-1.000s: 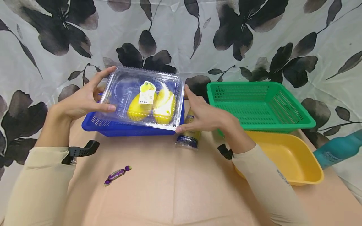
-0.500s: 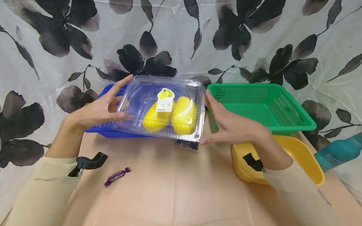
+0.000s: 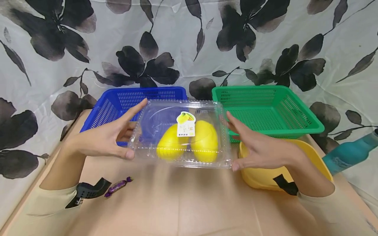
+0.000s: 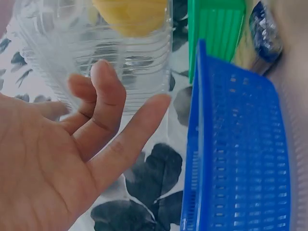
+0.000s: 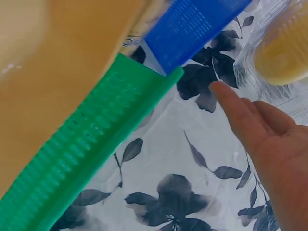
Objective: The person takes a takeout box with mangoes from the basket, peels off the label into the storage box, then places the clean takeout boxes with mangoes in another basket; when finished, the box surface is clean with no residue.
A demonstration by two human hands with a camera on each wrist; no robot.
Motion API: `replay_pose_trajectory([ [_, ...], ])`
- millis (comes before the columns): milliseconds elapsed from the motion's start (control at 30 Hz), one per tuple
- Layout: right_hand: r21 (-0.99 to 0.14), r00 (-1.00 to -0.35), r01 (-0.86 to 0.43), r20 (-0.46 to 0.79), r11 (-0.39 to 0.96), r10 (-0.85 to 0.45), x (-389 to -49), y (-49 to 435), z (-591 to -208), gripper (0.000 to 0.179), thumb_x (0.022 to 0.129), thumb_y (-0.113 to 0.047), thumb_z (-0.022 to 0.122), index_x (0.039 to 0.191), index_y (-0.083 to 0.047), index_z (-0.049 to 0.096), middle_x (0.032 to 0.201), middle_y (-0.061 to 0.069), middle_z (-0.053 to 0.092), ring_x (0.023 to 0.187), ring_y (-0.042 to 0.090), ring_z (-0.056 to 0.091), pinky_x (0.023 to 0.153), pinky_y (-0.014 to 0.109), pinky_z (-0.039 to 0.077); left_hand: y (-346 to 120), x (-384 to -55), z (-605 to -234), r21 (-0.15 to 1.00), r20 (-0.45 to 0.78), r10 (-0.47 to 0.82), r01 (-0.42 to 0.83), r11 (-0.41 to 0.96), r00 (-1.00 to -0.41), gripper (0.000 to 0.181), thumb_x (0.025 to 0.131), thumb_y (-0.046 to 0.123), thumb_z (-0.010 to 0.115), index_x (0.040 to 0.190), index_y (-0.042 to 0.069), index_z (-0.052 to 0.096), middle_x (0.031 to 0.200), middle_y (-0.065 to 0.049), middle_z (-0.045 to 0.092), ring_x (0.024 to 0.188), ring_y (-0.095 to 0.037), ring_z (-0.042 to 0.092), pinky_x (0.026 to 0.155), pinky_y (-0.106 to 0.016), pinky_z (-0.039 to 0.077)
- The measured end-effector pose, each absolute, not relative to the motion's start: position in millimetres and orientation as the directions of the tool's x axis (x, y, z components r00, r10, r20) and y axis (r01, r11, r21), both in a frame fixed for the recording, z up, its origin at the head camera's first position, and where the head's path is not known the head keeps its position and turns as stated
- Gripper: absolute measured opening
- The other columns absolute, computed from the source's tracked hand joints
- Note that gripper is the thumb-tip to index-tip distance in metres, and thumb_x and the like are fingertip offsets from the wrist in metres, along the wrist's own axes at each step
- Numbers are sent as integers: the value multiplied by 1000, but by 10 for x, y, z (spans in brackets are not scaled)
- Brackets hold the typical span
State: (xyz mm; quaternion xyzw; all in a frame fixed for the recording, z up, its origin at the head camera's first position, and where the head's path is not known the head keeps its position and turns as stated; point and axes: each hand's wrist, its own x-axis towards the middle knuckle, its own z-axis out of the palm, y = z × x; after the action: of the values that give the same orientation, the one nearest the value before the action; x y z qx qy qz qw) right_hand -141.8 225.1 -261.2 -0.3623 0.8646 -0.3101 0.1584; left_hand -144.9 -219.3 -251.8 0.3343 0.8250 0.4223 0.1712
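Observation:
A clear plastic clamshell box [image 3: 149,131] hangs over the table in the head view, held between both hands. Two yellow mangoes [image 3: 204,141] lie inside, and a white label [image 3: 186,125] with a mango picture is stuck on the lid. My left hand [image 3: 103,139] grips the box's left side, thumb in front and fingers around the back edge. At the opposite side my right hand [image 3: 262,149] holds it the same way, thumb at the lower corner. The left wrist view shows bent fingers [image 4: 108,91] at the ribbed plastic wall.
Behind the box stand a blue basket [image 3: 101,108] and a green basket [image 3: 295,131]. A yellow tub [image 3: 313,160] and a teal bottle [image 3: 345,155] are at the right. A purple wrapped candy [image 3: 118,187] lies front left. The left wrist view shows a blue-ended package [image 4: 265,36].
Both hands have carried the box of mangoes right and down, from in front of the blue basket toward the table's middle, levelling it. It now covers the blue-ended package in the head view.

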Motion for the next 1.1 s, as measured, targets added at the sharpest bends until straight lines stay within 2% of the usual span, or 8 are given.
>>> replay_pose_trajectory([
  [100,-665,-681,-516,-66,541,-729,-1359,2337,-2662,128,84,-65,74,162,-26,-20,173,9,2,153,43,25,111,63,40,-2125,-1315,-2566,805,-56,688,375,459,-723,123,86,38,84,161,47,-13,139,-19,48,111,-32,61,88,-31,55],
  [200,-678,-682,-497,-81,542,-727,-1314,2417,-2714,125,84,-67,72,163,-31,-18,173,11,7,148,47,35,106,64,44,-2036,-1226,-2628,818,-82,706,358,451,-703,124,87,34,84,160,47,-15,103,-14,55,90,-27,61,76,-33,54],
  [400,-684,-680,-515,-42,517,-732,-1192,2526,-2796,120,85,-65,72,164,-33,-13,173,1,5,148,40,38,103,62,49,-1927,-1038,-2734,747,-84,715,431,506,-695,130,86,32,84,160,37,-22,101,-4,62,84,-13,64,70,-26,54],
  [467,-688,-681,-515,-32,510,-732,-1143,2572,-2819,120,85,-61,75,165,-32,-11,173,-3,4,149,37,37,104,55,51,-1890,-985,-2760,718,-84,713,454,528,-696,132,85,36,85,160,35,-23,89,-2,57,76,-11,60,65,-25,50],
  [667,-759,-658,-452,-72,469,-749,-1017,2607,-2974,123,85,-45,82,165,-30,-10,173,-4,0,151,33,33,111,32,46,-1834,-841,-2795,690,-139,667,412,595,-732,131,82,46,85,162,36,-18,83,3,55,70,-9,55,59,-24,47],
  [800,-712,-705,-403,-160,575,-691,-896,2535,-3102,127,82,-46,84,164,-36,-12,173,-3,-4,152,34,28,113,30,43,-1852,-769,-2788,699,-173,651,373,610,-739,131,81,44,87,162,38,-15,73,7,48,60,-8,46,51,-25,39],
  [900,-636,-734,-407,-199,655,-649,-817,2491,-3149,129,80,-52,83,163,-36,-13,173,4,1,150,34,30,111,33,46,-1869,-752,-2827,705,-175,659,374,602,-732,130,80,43,87,163,38,-13,72,8,47,58,-6,45,49,-25,37],
  [1100,-605,-744,-415,-204,679,-637,-767,2510,-3223,127,80,-54,83,165,-34,-10,172,10,10,148,35,32,112,31,45,-1873,-778,-2978,705,-168,680,395,589,-714,131,79,44,88,164,35,-12,71,8,48,56,-3,43,47,-23,36],
])
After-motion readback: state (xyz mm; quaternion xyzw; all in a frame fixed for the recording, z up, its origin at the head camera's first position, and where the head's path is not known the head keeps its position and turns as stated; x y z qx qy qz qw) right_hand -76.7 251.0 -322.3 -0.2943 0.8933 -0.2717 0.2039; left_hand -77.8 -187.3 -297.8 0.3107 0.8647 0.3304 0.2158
